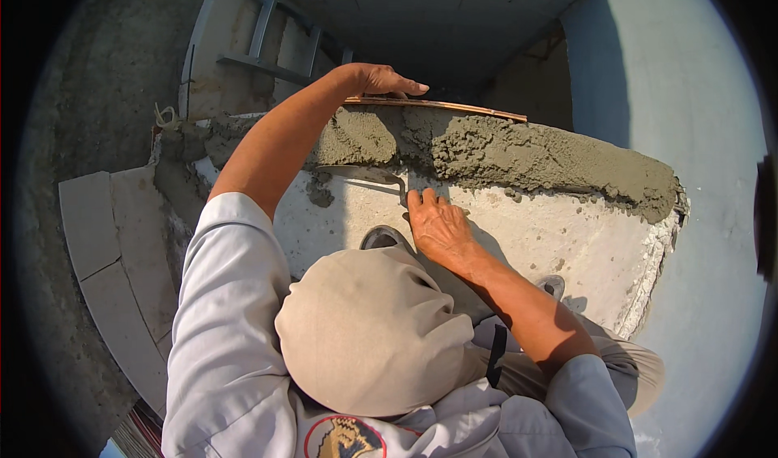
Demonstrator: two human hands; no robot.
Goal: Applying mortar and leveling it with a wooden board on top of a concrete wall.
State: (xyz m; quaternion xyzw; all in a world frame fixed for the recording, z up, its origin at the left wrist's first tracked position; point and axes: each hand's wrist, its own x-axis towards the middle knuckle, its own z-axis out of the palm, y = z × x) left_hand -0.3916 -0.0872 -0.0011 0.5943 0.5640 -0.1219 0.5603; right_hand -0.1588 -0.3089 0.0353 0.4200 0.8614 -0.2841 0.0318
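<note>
Both arms reaching up from lower frame, hands apart.
Left arm bare below a grey sleeve, stretched diagonally to upper centre, left hand [377, 79] palm down with fingers extended flat and pointing right. Right forearm rising from lower right, right hand [436, 224] at centre, back of hand showing, fingers curled closed.

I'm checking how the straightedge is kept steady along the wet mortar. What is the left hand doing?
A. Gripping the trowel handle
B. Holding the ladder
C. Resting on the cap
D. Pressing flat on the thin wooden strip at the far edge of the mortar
D: the left hand lies palm down on the wooden strip along the far edge of the mortar, while the right hand holds the trowel.
</note>
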